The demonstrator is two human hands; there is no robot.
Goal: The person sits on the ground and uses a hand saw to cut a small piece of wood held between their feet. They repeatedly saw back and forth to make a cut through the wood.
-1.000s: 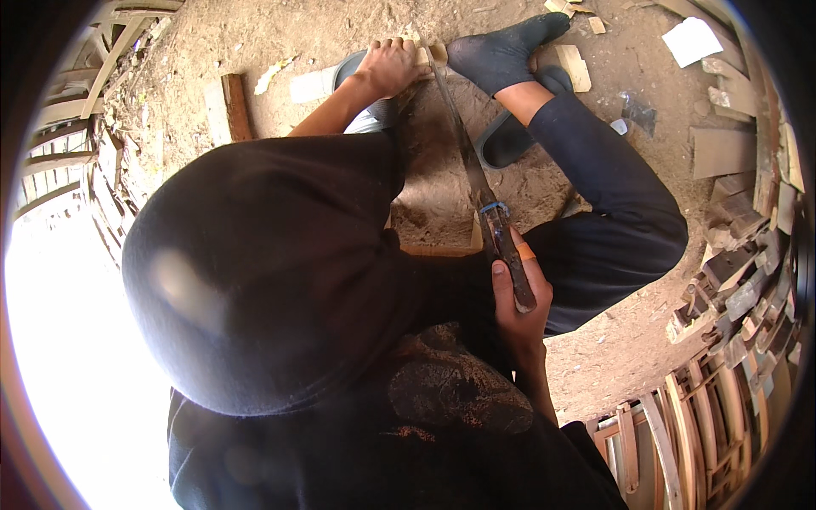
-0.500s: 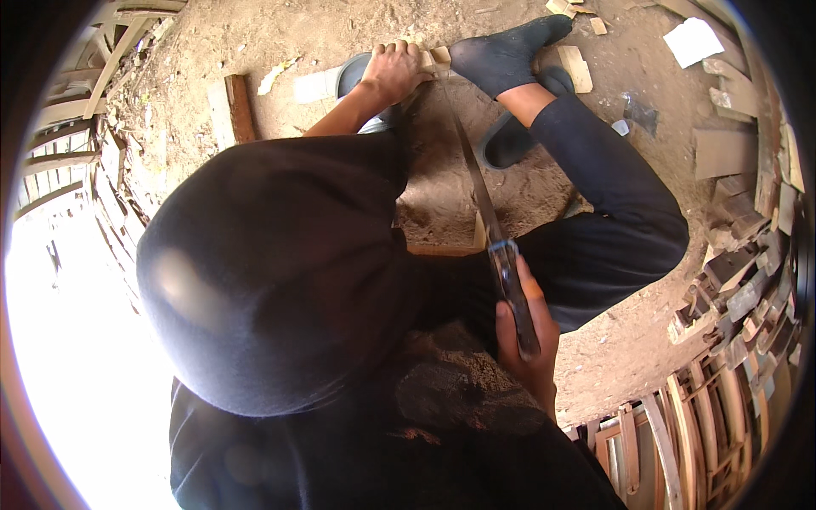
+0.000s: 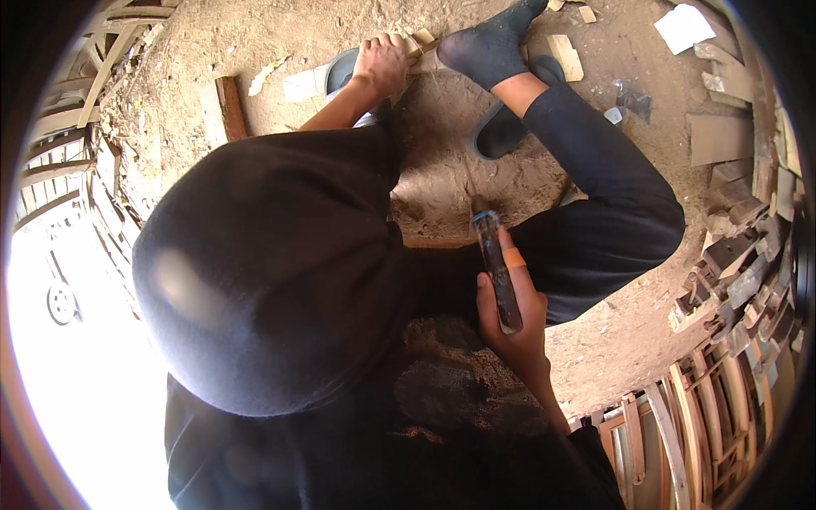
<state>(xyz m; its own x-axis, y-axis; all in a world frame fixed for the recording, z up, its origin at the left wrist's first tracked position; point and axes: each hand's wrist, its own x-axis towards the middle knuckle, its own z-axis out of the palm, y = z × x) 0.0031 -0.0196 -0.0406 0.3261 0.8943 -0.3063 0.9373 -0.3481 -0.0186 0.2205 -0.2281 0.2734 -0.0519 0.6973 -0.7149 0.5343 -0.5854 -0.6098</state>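
At the top centre, my left hand (image 3: 381,66) is closed over a pale strip of wood (image 3: 422,37) close to the ground. My foot in a dark sock (image 3: 484,53) is against the right side of that wood. Lower down, my right hand (image 3: 525,310) wraps round the dark handle of a handsaw (image 3: 496,272), with a blue band at the blade end. An orange band circles one finger. The blade points up toward the wood but is mostly blurred; I cannot tell if its tip touches the wood.
Around me lies dirt ground with a brown wood block (image 3: 228,106), a dark sandal (image 3: 500,132) and wood offcuts (image 3: 565,58). Piled scrap wood (image 3: 731,272) and slatted frames (image 3: 671,425) line the right side. My black-clothed knee (image 3: 263,280) fills the left middle.
My right hand and the saw handle have moved slightly up and left. The blade, plainly seen before, is now a blur. My left hand keeps its grip; the whole view has shifted a little.
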